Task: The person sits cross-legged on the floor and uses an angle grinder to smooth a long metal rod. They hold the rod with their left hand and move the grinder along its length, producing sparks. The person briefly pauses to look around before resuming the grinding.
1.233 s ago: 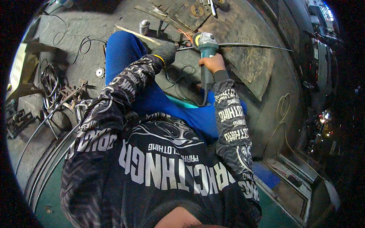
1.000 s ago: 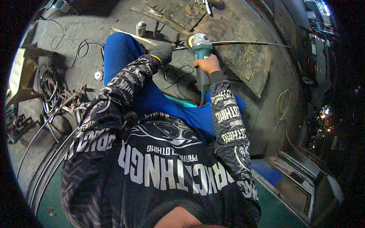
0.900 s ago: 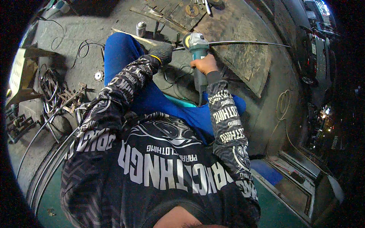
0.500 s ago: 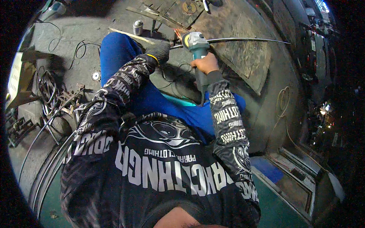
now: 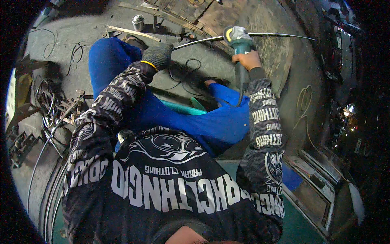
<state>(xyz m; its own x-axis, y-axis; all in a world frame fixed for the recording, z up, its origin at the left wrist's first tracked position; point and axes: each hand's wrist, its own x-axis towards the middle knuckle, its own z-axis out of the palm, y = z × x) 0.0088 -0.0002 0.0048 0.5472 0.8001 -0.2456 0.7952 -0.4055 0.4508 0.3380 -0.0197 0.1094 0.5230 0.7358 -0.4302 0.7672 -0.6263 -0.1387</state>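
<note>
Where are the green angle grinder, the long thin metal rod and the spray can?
angle grinder (image 5: 240, 38): head view, on its green head.
metal rod (image 5: 280, 35): head view, right stretch.
spray can (image 5: 138, 22): head view, on its body.

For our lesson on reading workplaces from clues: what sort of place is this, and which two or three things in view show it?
Probably a metalworking or welding workshop. The right hand grips a teal angle grinder set against a long thin metal rod, which the gloved left hand steadies; scrap metal pieces and cables lie on the bare concrete floor.
</note>
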